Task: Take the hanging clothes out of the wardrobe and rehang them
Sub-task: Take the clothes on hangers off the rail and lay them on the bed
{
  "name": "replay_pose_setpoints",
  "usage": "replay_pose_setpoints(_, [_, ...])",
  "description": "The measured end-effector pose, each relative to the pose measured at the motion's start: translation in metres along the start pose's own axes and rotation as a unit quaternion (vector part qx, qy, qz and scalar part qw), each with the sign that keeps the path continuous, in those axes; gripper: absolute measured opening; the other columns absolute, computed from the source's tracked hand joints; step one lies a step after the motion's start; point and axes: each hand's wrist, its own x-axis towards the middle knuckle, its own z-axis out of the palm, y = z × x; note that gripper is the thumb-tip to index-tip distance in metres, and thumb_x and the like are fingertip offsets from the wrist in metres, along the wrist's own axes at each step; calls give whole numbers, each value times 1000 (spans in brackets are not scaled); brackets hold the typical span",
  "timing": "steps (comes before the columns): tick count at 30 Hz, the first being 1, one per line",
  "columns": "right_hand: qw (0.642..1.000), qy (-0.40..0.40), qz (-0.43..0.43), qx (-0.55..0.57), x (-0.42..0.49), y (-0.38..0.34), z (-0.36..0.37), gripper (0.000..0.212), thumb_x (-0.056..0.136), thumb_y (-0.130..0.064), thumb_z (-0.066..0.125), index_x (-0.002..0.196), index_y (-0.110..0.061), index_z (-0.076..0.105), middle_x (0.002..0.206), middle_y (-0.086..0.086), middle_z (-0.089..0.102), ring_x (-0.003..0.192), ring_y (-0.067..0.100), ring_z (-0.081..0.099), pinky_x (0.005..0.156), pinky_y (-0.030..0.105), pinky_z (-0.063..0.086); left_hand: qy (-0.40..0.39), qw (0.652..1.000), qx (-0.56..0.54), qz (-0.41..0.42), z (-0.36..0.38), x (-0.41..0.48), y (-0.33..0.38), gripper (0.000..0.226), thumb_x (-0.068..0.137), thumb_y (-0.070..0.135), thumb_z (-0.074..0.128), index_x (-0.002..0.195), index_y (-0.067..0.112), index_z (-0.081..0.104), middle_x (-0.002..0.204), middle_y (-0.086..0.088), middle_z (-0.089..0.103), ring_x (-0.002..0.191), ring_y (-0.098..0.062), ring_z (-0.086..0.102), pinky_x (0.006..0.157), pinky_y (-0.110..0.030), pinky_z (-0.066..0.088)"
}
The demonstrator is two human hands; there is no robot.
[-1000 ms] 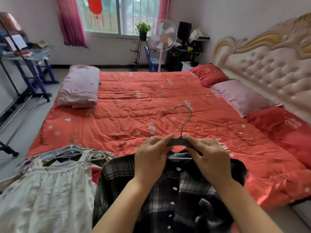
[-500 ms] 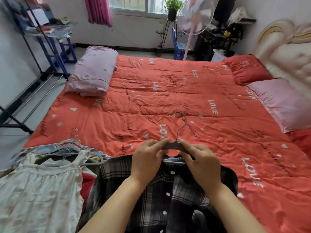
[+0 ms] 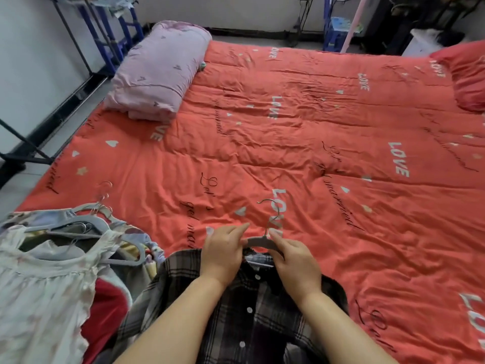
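A dark plaid button shirt point(image 3: 252, 316) lies flat on the red quilt point(image 3: 301, 143) at the bed's near edge. A grey hanger point(image 3: 258, 242) with a metal hook sits in its collar. My left hand point(image 3: 223, 254) pinches the hanger's left shoulder and my right hand point(image 3: 295, 264) pinches its right shoulder, both over the collar. To the left lies a pile of hung clothes point(image 3: 55, 266), a white dress on top, with pale hangers point(image 3: 86, 222) sticking out.
A folded lilac blanket point(image 3: 157, 72) lies at the far left of the bed, a red pillow point(image 3: 467, 74) at the far right. A black metal clothes rack point(image 3: 29, 148) stands on the floor to the left. Blue stool legs point(image 3: 333, 30) stand beyond the bed.
My head has tilted down and closer, so the window and headboard have left the view. Both hands stay on the hanger at the shirt's collar; the hook has turned slightly left.
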Motion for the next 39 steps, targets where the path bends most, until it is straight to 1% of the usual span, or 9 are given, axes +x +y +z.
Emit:
replay_pose_setpoints(2, [999, -45, -1, 15, 6, 11, 21, 56, 88, -24, 60, 139, -33, 39, 127, -9, 55, 123, 14, 43, 97, 27, 38, -65, 994, 36, -79, 17, 0, -13, 48, 88, 22, 59, 135, 21, 48, 129, 2, 54, 121, -19, 48, 101, -40, 36])
replay_pose_setpoints(4, [997, -78, -8, 4, 0, 20, 37, 56, 88, -21, 60, 140, -28, 40, 128, -6, 54, 123, 16, 43, 100, 29, 36, -116, 984, 66, -120, 29, -10, -25, 53, 92, 28, 54, 142, 24, 36, 143, 5, 39, 132, -17, 33, 106, -34, 26])
replay_pose_setpoints(8, [991, -135, 1, -10, -33, 32, 54, 48, 93, -22, 54, 139, -23, 42, 128, -4, 53, 123, 15, 41, 99, 26, 36, -172, 972, 77, -137, 34, -40, -34, 49, 94, 30, 50, 141, 26, 36, 141, 5, 39, 129, -16, 33, 104, -31, 27])
replay_pose_setpoints(15, [986, -167, 7, -5, -67, 14, 40, 40, 93, -23, 53, 132, -22, 50, 122, -5, 56, 118, 16, 45, 97, 27, 38, -190, 968, 89, -135, 10, -71, -22, 46, 95, 33, 45, 140, 26, 38, 135, 8, 42, 126, -13, 36, 102, -28, 28])
replay_pose_setpoints(22, [979, -198, -28, -44, -77, -48, -7, 44, 94, -26, 51, 138, -22, 44, 134, -6, 48, 126, 15, 37, 103, 29, 35, -162, 969, 126, -136, -71, -93, 5, 46, 93, 38, 47, 138, 27, 40, 134, 7, 44, 125, -15, 39, 101, -29, 29])
replay_pose_setpoints(29, [965, -230, -96, -85, -99, -134, -55, 48, 92, -25, 55, 138, -22, 43, 135, -3, 47, 126, 19, 41, 100, 32, 40, -129, 956, 167, -203, -190, -154, 19, 48, 90, 41, 51, 134, 27, 43, 130, 4, 49, 120, -18, 45, 97, -31, 36])
replay_pose_setpoints(33, [954, -227, -158, -114, -126, -191, -68, 42, 90, -21, 54, 132, -20, 48, 131, 1, 49, 123, 22, 43, 97, 32, 41, -82, 947, 201, -238, -255, -214, 15, 46, 89, 46, 49, 132, 27, 43, 130, 6, 48, 118, -17, 46, 95, -30, 36])
replay_pose_setpoints(36, [944, -219, -220, -112, -154, -241, -69, 44, 90, -22, 54, 134, -24, 47, 131, -2, 50, 122, 21, 42, 100, 30, 37, -36, 937, 207, -278, -301, -265, 11, 49, 90, 45, 48, 136, 29, 38, 134, 7, 46, 121, -16, 44, 98, -29, 34])
replay_pose_setpoints(39, [928, -213, -289, -97, -194, -299, -61, 42, 88, -25, 56, 130, -28, 50, 124, -5, 55, 117, 18, 48, 99, 33, 41, 19, 924, 212, -318, -346, -326, 5, 51, 90, 45, 48, 137, 29, 38, 136, 7, 45, 123, -16, 43, 100, -29, 33])
